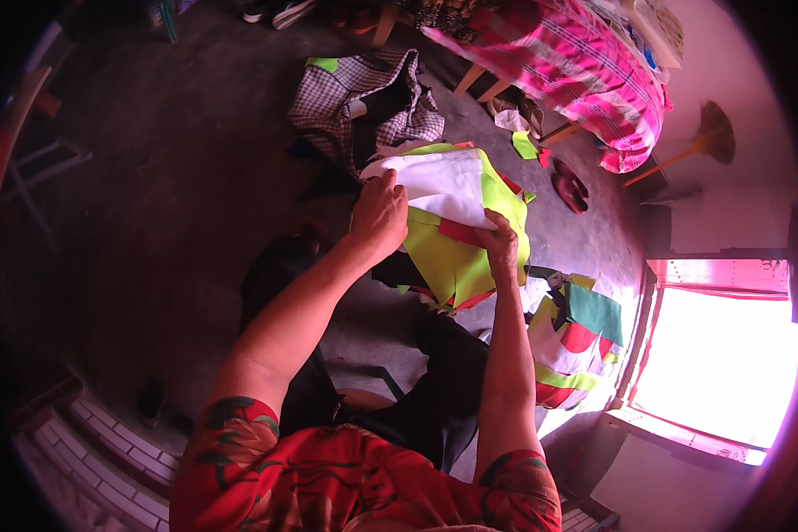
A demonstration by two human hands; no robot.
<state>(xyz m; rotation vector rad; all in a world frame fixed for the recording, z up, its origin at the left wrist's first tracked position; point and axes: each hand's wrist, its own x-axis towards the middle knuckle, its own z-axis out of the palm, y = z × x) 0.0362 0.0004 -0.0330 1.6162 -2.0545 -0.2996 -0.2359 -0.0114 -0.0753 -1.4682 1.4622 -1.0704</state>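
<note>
A white piece of cloth (439, 182) is stretched between my two hands. My left hand (383, 213) is closed on its left edge, with the thumb on top. My right hand (500, 241) pinches its lower right corner. Beneath it spreads a pile of lime-green cloth (452, 266) with red pieces among it. Just beyond my left hand lies a checked cloth bag (346, 97), its mouth gaping and dark inside. What supports the cloth pile is hidden under it.
Right of me stands a bundle of green, red and white cloth (576, 341) near a bright window (718, 355). A table with a pink checked cover (585, 71) is at the far right, with shoes (569, 184) below. A broom (714, 135) leans against the wall.
</note>
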